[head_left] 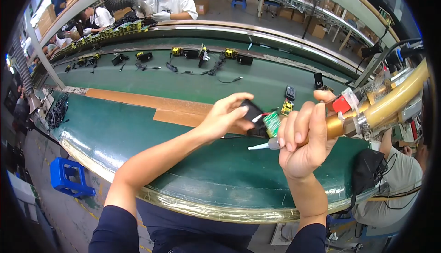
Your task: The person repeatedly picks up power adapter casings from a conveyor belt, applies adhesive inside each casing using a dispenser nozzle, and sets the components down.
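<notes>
My left hand (221, 119) is closed around a black plastic adapter case (251, 111) above the green work surface. A green circuit board (272, 124) with a red wire shows at the right side of that case. My right hand (304, 145) wraps around a glue dispenser with a gold-coloured barrel (336, 126). Its pale tapered nozzle (261, 146) points left, just below the board; whether it touches the case I cannot tell. Behind my right fingers lie a yellow-wrapped component (287, 107) and a small black case (291, 92).
Across the green belt (183, 80) lie several adapter parts with black cables (216, 67). Brown cardboard strips (179, 117) run along the near bench. A cable bundle (56, 110) is at its left end, a black pouch (366, 168) at its right. Co-workers (177, 5) sit beyond.
</notes>
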A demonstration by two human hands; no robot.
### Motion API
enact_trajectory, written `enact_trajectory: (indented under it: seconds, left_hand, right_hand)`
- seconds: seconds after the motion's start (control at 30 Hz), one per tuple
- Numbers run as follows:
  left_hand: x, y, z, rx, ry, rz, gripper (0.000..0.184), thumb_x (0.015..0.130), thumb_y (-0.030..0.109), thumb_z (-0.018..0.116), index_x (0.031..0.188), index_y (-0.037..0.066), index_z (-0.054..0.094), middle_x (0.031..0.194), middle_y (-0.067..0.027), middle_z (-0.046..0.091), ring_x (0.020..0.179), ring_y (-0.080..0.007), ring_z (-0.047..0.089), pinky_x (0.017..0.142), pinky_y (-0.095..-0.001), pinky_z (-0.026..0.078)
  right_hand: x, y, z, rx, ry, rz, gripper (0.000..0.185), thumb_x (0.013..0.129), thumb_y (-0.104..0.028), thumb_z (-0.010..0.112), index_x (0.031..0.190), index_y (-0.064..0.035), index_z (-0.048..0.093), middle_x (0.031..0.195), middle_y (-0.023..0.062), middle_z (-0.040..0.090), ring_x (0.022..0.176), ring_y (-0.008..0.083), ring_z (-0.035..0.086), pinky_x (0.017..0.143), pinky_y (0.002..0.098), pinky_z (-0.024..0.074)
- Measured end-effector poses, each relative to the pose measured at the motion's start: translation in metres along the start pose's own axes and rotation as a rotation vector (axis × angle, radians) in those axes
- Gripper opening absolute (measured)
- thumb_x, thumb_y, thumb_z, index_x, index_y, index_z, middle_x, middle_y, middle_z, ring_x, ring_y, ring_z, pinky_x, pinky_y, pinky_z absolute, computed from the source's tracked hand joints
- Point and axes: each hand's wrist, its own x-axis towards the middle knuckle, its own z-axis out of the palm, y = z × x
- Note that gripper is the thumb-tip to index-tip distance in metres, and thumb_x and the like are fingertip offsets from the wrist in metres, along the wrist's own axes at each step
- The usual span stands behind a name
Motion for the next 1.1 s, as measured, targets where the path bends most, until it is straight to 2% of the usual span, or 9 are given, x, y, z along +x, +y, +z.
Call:
enact_trajectory:
  seconds: [0.17,0.3,0.57,0.63,0.73,0.93,1.03,1.07,1.1]
  left_hand:
    - [0.084,-0.036,-0.016,-0.069,-0.03,0.008,0.037,0.091,0.012,0.051,0.125,-0.001,0.043,0.102,-0.0174,0.056,0.078,-0.0226,0.063,0.07,-0.0297,0.053]
    - [0.14,-0.077,-0.053,0.723,0.328,0.125,0.042,0.09,0.018,0.053,0.126,-0.001,0.042,0.092,-0.0124,0.06,0.078,-0.0191,0.062,0.068,-0.03,0.05]
    - [0.235,-0.105,-0.078,1.152,0.68,0.372,0.06,0.087,0.024,0.053,0.139,0.015,0.026,0.095,-0.0145,0.062,0.077,-0.0354,0.061,0.069,-0.0435,0.049]
    - [0.243,-0.084,-0.074,1.339,0.668,0.095,0.049,0.089,0.033,0.049,0.133,0.015,0.035,0.098,-0.0165,0.058,0.077,-0.0376,0.062,0.069,-0.0454,0.05]
    - [0.258,-0.084,-0.075,1.475,0.64,0.055,0.036,0.088,0.047,0.047,0.106,0.016,0.052,0.091,-0.0139,0.065,0.079,-0.037,0.064,0.066,-0.0482,0.049]
    - [0.265,-0.097,-0.096,1.176,0.792,0.267,0.017,0.084,0.03,0.05,0.091,0.015,0.055,0.079,-0.0127,0.065,0.07,-0.0406,0.061,0.059,-0.0488,0.046]
    - [0.277,-0.118,-0.126,1.03,0.754,0.792,0.029,0.084,0.015,0.05,0.112,0.015,0.057,0.094,-0.0059,0.065,0.068,-0.0278,0.061,0.061,-0.0368,0.049]
    - [0.266,-0.107,-0.123,0.972,0.698,0.727,0.034,0.083,0.008,0.048,0.116,0.014,0.054,0.092,-0.0064,0.063,0.06,-0.0198,0.059,0.052,-0.0296,0.046]
    - [0.253,-0.097,-0.12,0.571,0.59,0.375,0.037,0.085,0.007,0.047,0.121,0.014,0.05,0.089,-0.0078,0.06,0.053,-0.015,0.054,0.046,-0.0255,0.043]
  right_hand:
    - [-0.001,0.01,-0.009,-0.067,-0.028,-0.038,0.024,0.101,-0.016,0.034,0.121,-0.0057,0.041,0.055,-0.0035,0.035,0.036,0.0032,0.026,0.035,0.0188,0.0286]
    - [0.0,0.015,-0.013,-0.103,-0.009,-0.049,0.024,0.101,-0.017,0.034,0.121,-0.0061,0.04,0.055,-0.0034,0.036,0.036,0.0036,0.027,0.035,0.0192,0.0289]
    - [0.005,0.025,-0.014,-0.198,-0.001,-0.03,0.023,0.101,-0.02,0.034,0.121,-0.0088,0.038,0.055,-0.0034,0.035,0.037,0.0042,0.027,0.036,0.0197,0.0291]
    - [0.006,0.025,-0.012,-0.241,0.018,-0.017,0.023,0.101,-0.022,0.035,0.121,-0.0106,0.038,0.055,-0.0035,0.035,0.037,0.0045,0.027,0.037,0.0201,0.0293]
    - [0.009,0.016,-0.007,-0.258,0.058,0.03,0.023,0.101,-0.024,0.036,0.121,-0.0124,0.038,0.054,-0.0036,0.035,0.038,0.0049,0.028,0.038,0.0206,0.0295]
    - [-0.007,0.017,-0.02,-0.226,0.089,0.241,0.017,0.099,-0.031,0.043,0.107,-0.0164,0.046,0.055,-0.0034,0.038,0.044,0.0093,0.036,0.042,0.0254,0.0332]
    - [-0.007,0.034,-0.017,0.025,0.056,0.21,0.012,0.096,-0.021,0.047,0.106,-0.0144,0.047,0.058,-0.0007,0.042,0.047,0.0103,0.038,0.042,0.0263,0.0335]
    - [-0.002,0.028,0.003,-0.079,0.152,0.126,0.017,0.094,-0.012,0.048,0.11,-0.0098,0.046,0.058,0.0005,0.042,0.045,0.0101,0.037,0.04,0.026,0.0333]
    - [0.0,0.029,0.007,-0.109,0.141,0.063,0.021,0.092,-0.009,0.049,0.113,-0.0072,0.045,0.058,0.0004,0.043,0.044,0.0089,0.036,0.04,0.0243,0.0323]
